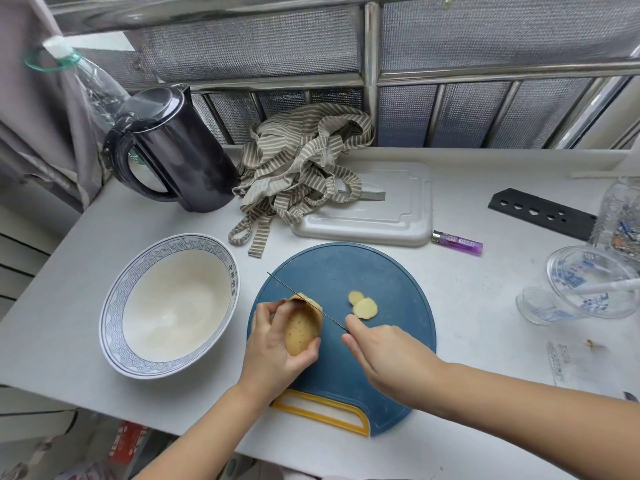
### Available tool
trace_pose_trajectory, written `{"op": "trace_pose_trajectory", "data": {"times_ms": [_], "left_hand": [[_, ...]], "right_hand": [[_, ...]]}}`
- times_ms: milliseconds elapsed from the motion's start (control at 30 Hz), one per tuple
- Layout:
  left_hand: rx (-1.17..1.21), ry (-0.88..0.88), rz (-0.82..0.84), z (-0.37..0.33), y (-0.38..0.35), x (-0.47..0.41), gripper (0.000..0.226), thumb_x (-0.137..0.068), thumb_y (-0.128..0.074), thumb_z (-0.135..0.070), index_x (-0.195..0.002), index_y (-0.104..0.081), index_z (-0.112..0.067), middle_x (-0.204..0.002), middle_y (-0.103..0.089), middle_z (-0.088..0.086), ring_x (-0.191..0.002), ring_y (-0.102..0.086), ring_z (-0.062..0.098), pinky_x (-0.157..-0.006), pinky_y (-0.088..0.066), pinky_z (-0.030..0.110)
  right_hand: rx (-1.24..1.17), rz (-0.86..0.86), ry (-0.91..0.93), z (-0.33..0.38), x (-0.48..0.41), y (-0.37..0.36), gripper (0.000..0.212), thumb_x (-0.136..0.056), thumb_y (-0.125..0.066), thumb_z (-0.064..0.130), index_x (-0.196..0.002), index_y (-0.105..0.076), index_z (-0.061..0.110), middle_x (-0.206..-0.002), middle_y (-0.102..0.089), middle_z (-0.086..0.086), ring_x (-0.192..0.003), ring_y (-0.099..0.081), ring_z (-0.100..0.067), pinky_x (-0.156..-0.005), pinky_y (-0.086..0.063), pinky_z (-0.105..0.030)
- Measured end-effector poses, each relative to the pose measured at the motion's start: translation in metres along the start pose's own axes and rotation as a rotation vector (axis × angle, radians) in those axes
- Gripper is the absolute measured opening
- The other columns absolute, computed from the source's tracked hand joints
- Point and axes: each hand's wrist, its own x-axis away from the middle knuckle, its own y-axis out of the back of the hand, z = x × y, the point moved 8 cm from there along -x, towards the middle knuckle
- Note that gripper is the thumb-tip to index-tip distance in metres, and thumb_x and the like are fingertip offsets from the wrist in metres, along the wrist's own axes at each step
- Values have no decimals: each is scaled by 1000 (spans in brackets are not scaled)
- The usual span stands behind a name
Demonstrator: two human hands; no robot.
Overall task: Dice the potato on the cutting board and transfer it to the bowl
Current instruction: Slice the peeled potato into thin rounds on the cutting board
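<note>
A yellow-skinned potato (303, 329) lies on the round blue cutting board (391, 282). My left hand (273, 344) grips it from the left, fingers curled over its top and thumb under its near end. My right hand (384, 355) holds a knife (304, 299), its handle hidden in my fist. The thin blade runs up and left and sits in the potato's far end. Two cut slices (363, 304) lie on the board to the right of the blade. An empty white bowl (169, 303) with a blue patterned rim stands left of the board.
A black kettle (173, 150) stands at the back left. A striped apron (298, 168) lies partly over a grey board (391, 209). A purple lighter (457, 242), a black knife sheath (542, 213), a clear plastic cup (588, 285) and a bottle (620, 216) sit to the right.
</note>
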Motion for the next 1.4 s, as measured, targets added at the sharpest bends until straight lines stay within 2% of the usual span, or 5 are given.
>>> {"op": "trace_pose_trajectory", "data": {"times_ms": [733, 900, 1000, 1167, 1400], "left_hand": [[13, -73, 41, 5, -2, -7, 57, -67, -65, -51, -119, -47, -38, -110, -41, -6, -101, -54, 16, -80, -49, 28], [30, -60, 48, 8, -3, -9, 57, -67, -64, -50, -120, -47, -40, -108, -41, -8, -101, -53, 12, -84, -47, 26], [34, -53, 64, 9, -3, -9, 56, -66, -64, -50, -119, -47, -41, -108, -41, -7, -101, -52, 12, -85, -46, 23], [120, -9, 89, 15, -1, -10, 55, -66, -65, -49, -117, -46, -45, -109, -40, -13, -104, -47, -3, -90, -32, 3], [102, -88, 116, 14, -4, -13, 57, -68, -65, -48, -121, -46, -41, -108, -42, -10, -108, -46, -4, -92, -30, 1]], "right_hand": [[-98, 33, -43, 6, -17, -1, 24, -105, -25, 35, -87, -27, 19, -68, -43, -6, -56, -40, -25, -55, -29, -37], [-86, 19, -83, 6, -31, 2, 21, -105, -25, 32, -91, -28, 17, -86, -54, -21, -64, -51, -38, -63, -49, -46], [-62, 10, -80, 7, -33, 2, 20, -105, -24, 32, -92, -28, 17, -89, -56, -22, -68, -53, -38, -66, -50, -48], [-68, 53, -62, -2, -12, -4, 24, -105, -24, 36, -87, -26, 20, -72, -48, -10, -59, -43, -31, -59, -38, -42], [-123, 78, -66, -11, 8, -12, 25, -105, -23, 36, -85, -25, 21, -62, -42, -5, -56, -37, -26, -59, -33, -42]]}}
